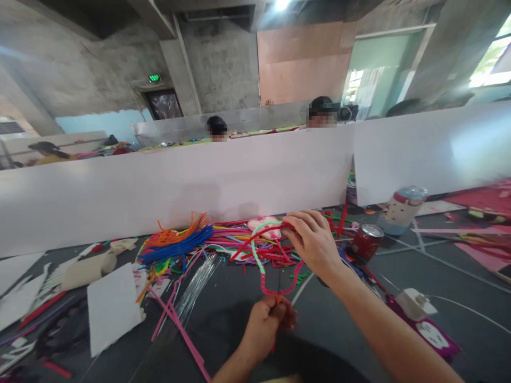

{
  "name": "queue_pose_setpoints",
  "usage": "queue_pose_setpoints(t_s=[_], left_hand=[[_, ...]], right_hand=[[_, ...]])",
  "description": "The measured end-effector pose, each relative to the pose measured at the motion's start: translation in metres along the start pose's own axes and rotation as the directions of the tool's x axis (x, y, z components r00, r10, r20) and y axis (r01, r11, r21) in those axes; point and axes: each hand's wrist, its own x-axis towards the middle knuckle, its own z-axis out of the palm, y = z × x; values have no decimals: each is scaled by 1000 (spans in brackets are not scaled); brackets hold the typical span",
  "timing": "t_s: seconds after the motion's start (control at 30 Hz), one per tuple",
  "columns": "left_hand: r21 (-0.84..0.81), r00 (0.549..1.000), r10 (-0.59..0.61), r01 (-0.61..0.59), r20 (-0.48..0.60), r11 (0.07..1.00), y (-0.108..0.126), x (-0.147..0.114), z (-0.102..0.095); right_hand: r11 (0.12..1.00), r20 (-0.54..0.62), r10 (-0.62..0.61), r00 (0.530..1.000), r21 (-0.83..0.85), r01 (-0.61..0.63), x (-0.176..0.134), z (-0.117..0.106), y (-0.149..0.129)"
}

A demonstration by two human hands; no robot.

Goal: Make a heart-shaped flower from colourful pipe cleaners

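Between my hands is an open loop of fuzzy pipe cleaners, pale green [257,254] on its upper left and pink [268,291] along its bottom. My left hand [263,322] is closed in a pinch at the foot of the loop, where a bit of orange shows and a red end hangs below. At the top of the loop, my right hand [313,242] has its fingers closed on a red pipe cleaner [255,234], whose free end points down to the left. The fingertips of my right hand are partly hidden.
Blue pipe cleaners [179,247] and orange ones [175,234] lie bundled beside a multicoloured heap. Silvery wires [197,287] and white card [112,303] are at left. A red can [367,242], bottle [403,210] and purple power strip [433,332] stand right. White boards [179,186] border the table; people sit beyond.
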Motion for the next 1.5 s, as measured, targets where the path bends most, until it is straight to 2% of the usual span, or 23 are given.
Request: queue_pose_setpoints(t_s=[0.17, 0.43, 0.87, 1.0, 1.17, 1.3, 1.5], left_hand=[[-9, 999, -36, 36, -36, 999, -2, -3, 5], [-22, 999, -49, 48, -22, 999, -3, -6, 7], [-25, 999, -38, 38, 0, 999, -4, -7, 7], [-21, 999, -41, 41, 5, 999, -4, -7, 4], [-61, 998, -61, 61, 6, 996, -10, -13, 1], [-92, 995, -99, 96, -24, 991, -17, -20, 1], [-153, 989, -134, 123, -65, 981, -29, -29, -7]], right_hand=[[999, -21, -21, 1000, -27, 20, -2, -3, 3], [1000, -33, -12, 999, -10, 11, -7, -2, 2], [997, -120, -70, 990, -31, 66, -12, 2, -2], [998, -107, -54, 993, -22, 52, -15, 2, -2], [997, -39, -15, 999, -81, 12, -21, 5, -4], [993, 26, -24, 999, -112, 27, -31, 9, -11], [999, 256, -43, 966, 14, 41, -58, 23, -27]])
